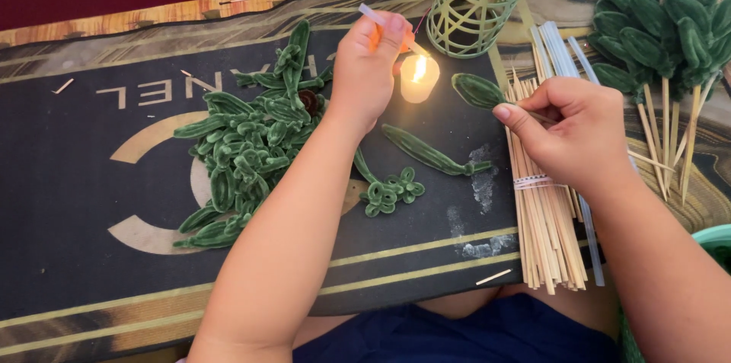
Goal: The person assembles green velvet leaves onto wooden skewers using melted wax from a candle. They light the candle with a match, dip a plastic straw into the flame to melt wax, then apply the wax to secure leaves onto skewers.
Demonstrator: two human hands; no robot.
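The right hand (pixel 575 134) is pinching a thin stick between thumb and fingertips, and a fuzzy green leaf (pixel 478 90) is sitting on the stick's far-left end, just right of the candle (pixel 419 77). The left hand (pixel 365 66) is pinching a pale glue stick (pixel 375 15) with its tip slanting toward the flame. Judging by looks, the leaf is very light and soft, its pile easy to crush or singe, so the bare stick is the place for the grip, close behind the leaf for steadiness. The glue stick seems stiff where cool and soft and tacky at the heated end, so holding it well back is wise. Just right of the right hand, a bundle of sticks (pixel 544 218) is lying banded on the surface. At the left, a pile of leaves (pixel 244 150) is resting on the dark mat (pixel 91 203). Far right, finished leaves on sticks (pixel 662 35) are standing together. A green lattice holder (pixel 464 20) is standing beyond the candle.
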